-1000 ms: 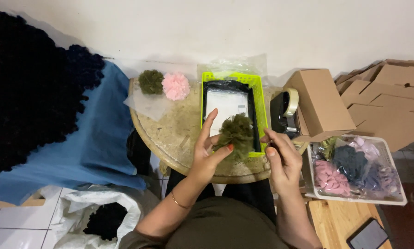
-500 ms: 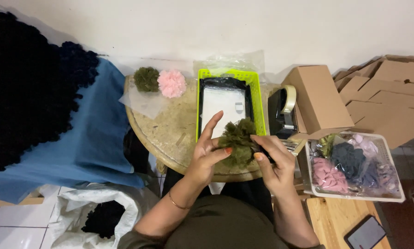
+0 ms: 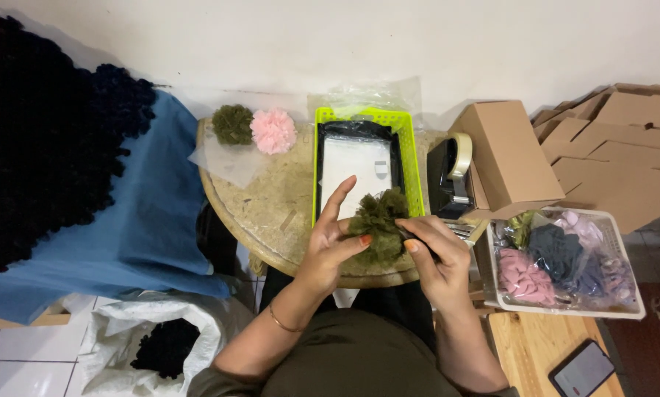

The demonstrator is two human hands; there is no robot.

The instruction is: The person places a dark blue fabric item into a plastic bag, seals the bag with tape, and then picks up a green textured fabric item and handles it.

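While the round wooden surface (image 3: pixel 271 213) carries a lime-green basket (image 3: pixel 411 158), an olive ruffled pom-pom (image 3: pixel 378 226) sits at its near edge, just in front of that basket. The left hand (image 3: pixel 330 246) pinches it in a thumb-and-finger grip, and the right hand (image 3: pixel 436 254) pinches its other side.

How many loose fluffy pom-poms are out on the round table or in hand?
3: an olive pom-pom and a pink pom-pom at the table's far edge, another olive one between both hands. More sit bagged in the white basket.
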